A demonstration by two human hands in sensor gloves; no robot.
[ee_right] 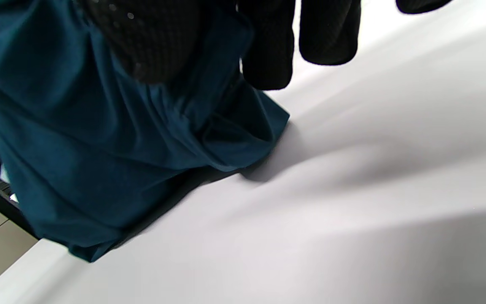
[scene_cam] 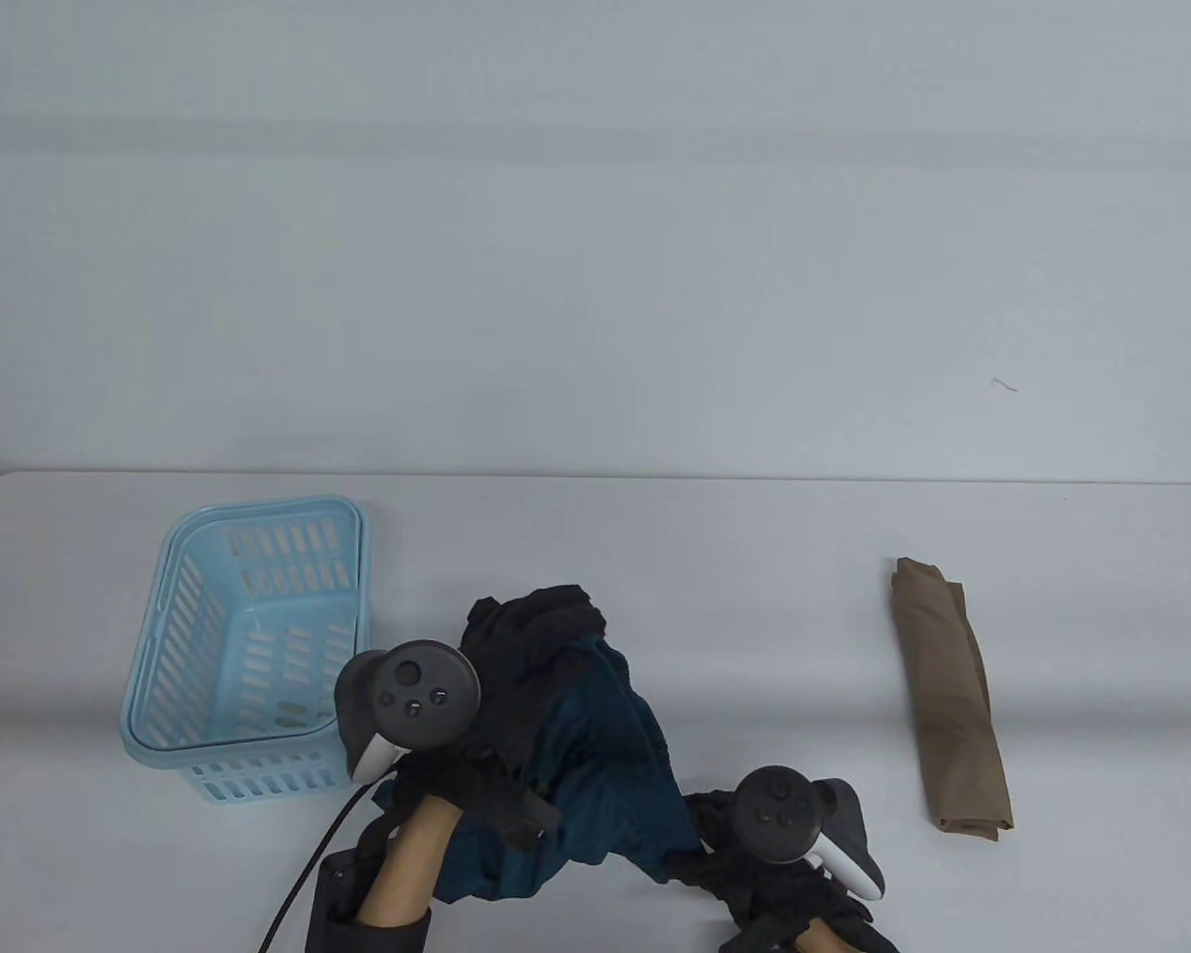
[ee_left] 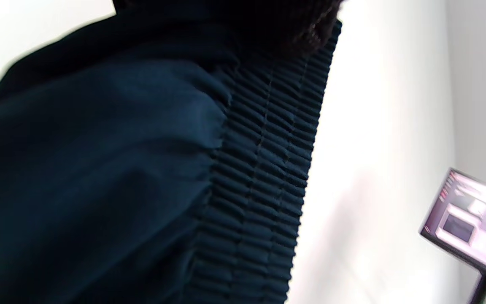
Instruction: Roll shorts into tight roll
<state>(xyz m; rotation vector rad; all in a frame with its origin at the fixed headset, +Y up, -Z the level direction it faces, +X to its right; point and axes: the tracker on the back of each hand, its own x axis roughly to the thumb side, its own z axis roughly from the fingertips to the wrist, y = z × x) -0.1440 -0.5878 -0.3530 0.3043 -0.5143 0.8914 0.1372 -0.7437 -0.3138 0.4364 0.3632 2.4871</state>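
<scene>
Dark teal shorts (scene_cam: 605, 764) hang bunched above the table's near edge, held between both hands. My left hand (scene_cam: 511, 695) is raised and grips the upper part. The left wrist view shows its glove (ee_left: 302, 29) at the ribbed elastic waistband (ee_left: 264, 169). Lower down and to the right, my right hand (scene_cam: 710, 829) holds the shorts' lower edge. In the right wrist view the cloth (ee_right: 99, 126) is pinched under one gloved finger (ee_right: 154, 42), while the other fingers (ee_right: 327, 38) hang free beside it. The fabric's bottom corner touches the white table (ee_right: 352, 211).
A light blue slotted basket (scene_cam: 258, 511) stands to the left of the shorts. A brown rolled garment (scene_cam: 953, 695) lies to the right. A black cable (scene_cam: 308, 874) runs off the front edge by my left wrist. A monitor (ee_left: 471, 223) shows beyond the table.
</scene>
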